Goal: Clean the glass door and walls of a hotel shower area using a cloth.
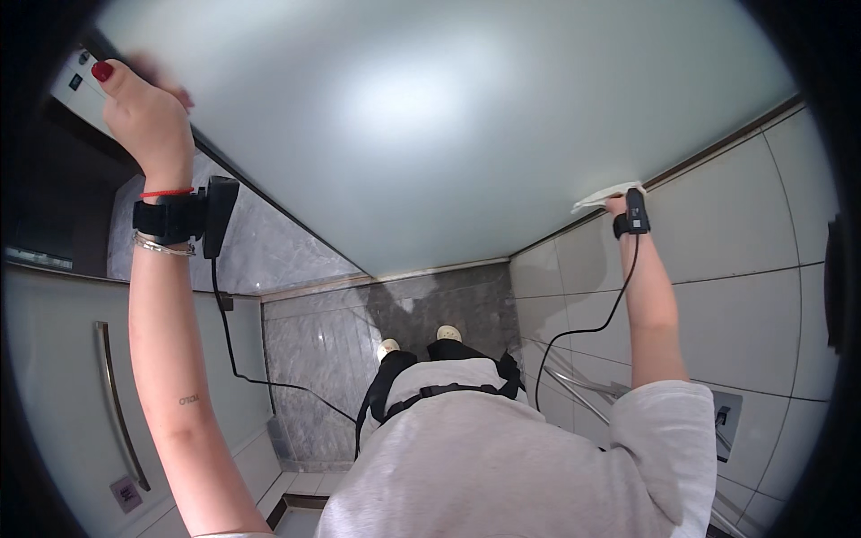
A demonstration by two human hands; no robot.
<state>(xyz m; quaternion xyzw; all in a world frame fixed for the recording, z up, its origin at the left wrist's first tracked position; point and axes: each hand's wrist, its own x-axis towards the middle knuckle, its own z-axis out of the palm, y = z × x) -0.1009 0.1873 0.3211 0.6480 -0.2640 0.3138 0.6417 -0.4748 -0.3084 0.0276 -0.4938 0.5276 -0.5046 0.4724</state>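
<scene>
A large frosted glass panel [437,168] stands before me and meets the tiled wall on the right. My left hand [148,107] grips the panel's left edge, thumb on the outer side and fingers behind the glass, where they show blurred. Low at the panel's right side, my right hand [615,204] presses a white cloth [609,195] by the seam with the wall. Most of that hand is hidden by the cloth and a black wrist device [636,211]. Another black device [218,216] is strapped to my left wrist.
At left is a frosted glass door [60,363] with a long metal handle [121,403]. Black cables [296,385] run from both wrists to my waist. Metal bars [578,393] and a wall fitting [726,420] are at right. The grey marble-look floor [316,350] looks wet in places.
</scene>
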